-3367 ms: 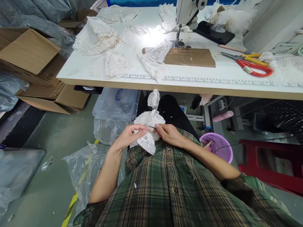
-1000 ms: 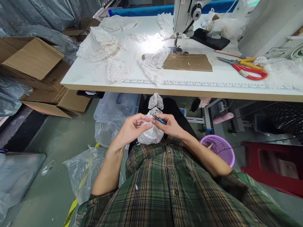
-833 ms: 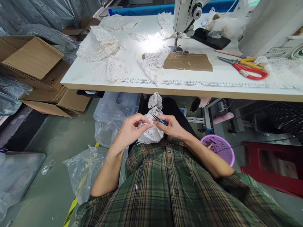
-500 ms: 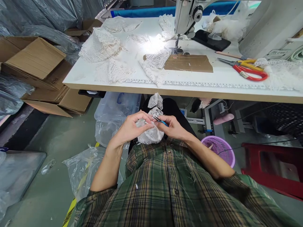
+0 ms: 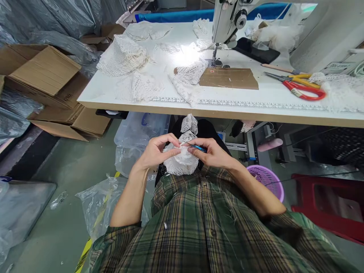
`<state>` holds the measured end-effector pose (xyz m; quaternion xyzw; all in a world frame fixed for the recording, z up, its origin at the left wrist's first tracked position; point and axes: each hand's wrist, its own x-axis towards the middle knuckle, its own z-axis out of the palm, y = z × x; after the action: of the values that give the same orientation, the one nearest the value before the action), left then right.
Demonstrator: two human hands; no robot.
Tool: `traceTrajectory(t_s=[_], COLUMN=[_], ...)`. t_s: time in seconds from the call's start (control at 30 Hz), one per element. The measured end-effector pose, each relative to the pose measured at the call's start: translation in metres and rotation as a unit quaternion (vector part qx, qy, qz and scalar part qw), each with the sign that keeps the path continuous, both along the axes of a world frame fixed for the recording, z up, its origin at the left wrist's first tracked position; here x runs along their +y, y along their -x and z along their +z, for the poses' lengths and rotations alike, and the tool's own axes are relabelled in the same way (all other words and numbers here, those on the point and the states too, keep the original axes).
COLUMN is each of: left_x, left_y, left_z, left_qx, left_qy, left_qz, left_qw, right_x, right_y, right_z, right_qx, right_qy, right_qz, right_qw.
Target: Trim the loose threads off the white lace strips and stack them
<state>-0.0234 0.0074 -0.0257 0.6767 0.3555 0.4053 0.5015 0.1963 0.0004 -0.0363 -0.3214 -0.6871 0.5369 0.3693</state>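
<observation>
White lace fabric (image 5: pixel 182 163) lies over my lap below the table edge, with a narrower end reaching up toward the sewing table. My left hand (image 5: pixel 156 151) pinches the lace between thumb and fingers. Close beside it, my right hand (image 5: pixel 211 152) is closed around small blue-handled thread snips (image 5: pixel 198 148), whose dark blades point left across the lace. The right thumb and fingertips also touch the fabric. The fingertips of the two hands are a short gap apart, and the exact blade tips are hard to make out.
A sewing machine (image 5: pixel 226 22) stands on the white table (image 5: pixel 113 94), with lace pieces (image 5: pixel 122 55), a brown card (image 5: pixel 230 78), red-handled scissors (image 5: pixel 304 89) and a black phone-like slab (image 5: pixel 256 50). Cardboard boxes (image 5: pixel 42 72) are at left. A purple basket (image 5: pixel 280 189) and red stool (image 5: pixel 313 204) are at right.
My hands have drawn slightly apart, and a stretch of lace now shows between them. The snips have shifted a little right with my right hand. The view has moved slightly.
</observation>
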Motion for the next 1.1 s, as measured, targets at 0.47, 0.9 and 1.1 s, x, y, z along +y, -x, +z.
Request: traceTrajectory(t_s=[0.47,0.9,1.1], left_x=[-0.005,-0.005,-0.003], left_y=[-0.005,-0.005,-0.005], left_z=[0.002,-0.005,-0.010], left_qx=[-0.029,-0.022,-0.047], left_qy=[0.096,0.112,0.142], left_qz=[0.104,0.153,0.160], left_qw=[0.990,0.982,0.976], right_x=[0.001,0.006,0.013], right_y=[0.003,0.011,0.017], right_z=[0.002,0.005,0.006], right_qx=[-0.042,-0.016,0.061], right_qy=[-0.007,0.061,0.180], right_qz=[-0.040,-0.090,-0.094], right_qw=[0.998,0.994,0.977])
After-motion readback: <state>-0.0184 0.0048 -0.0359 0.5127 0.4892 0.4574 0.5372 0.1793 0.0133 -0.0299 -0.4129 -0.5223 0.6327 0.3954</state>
